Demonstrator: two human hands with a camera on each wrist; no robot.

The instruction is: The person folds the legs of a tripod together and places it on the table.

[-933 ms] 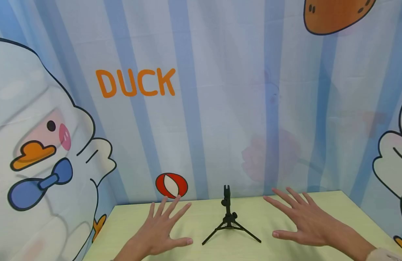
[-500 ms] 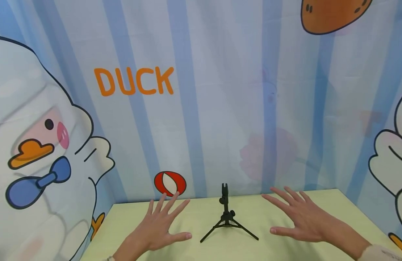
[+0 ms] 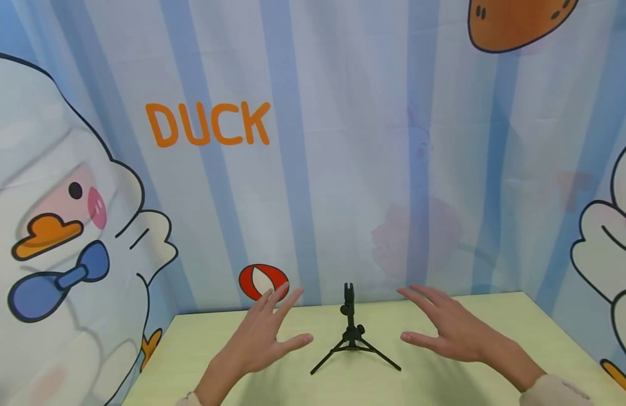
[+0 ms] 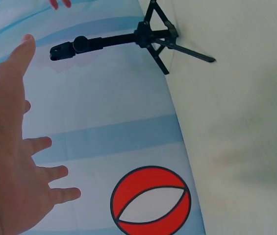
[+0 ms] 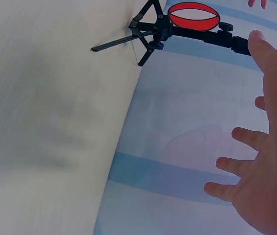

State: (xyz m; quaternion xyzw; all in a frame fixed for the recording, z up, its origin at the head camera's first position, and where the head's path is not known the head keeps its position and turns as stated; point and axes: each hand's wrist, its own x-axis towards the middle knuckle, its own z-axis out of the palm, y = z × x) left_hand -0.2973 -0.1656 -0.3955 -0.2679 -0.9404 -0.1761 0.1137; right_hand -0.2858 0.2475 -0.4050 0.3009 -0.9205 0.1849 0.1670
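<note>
A small black tripod stand stands upright on the pale yellow table, its legs spread and a forked clip at its top. To its left, my left hand hovers over the table with fingers and thumb spread, touching nothing. On the other side my right hand is held up in the same way, also holding nothing. The left wrist view shows the stand beyond the thumb of my left hand. In the right wrist view the tip of the stand is partly covered by the thumb of my right hand.
The table meets a striped blue and white cloth backdrop at its back edge. Cloth also rises at both sides, printed with a large white duck, orange lettering and a red ball.
Both hands have moved inward and slightly up, closer to the stand from either side. The stand keeps its place on the table; the head view has shifted slightly.
</note>
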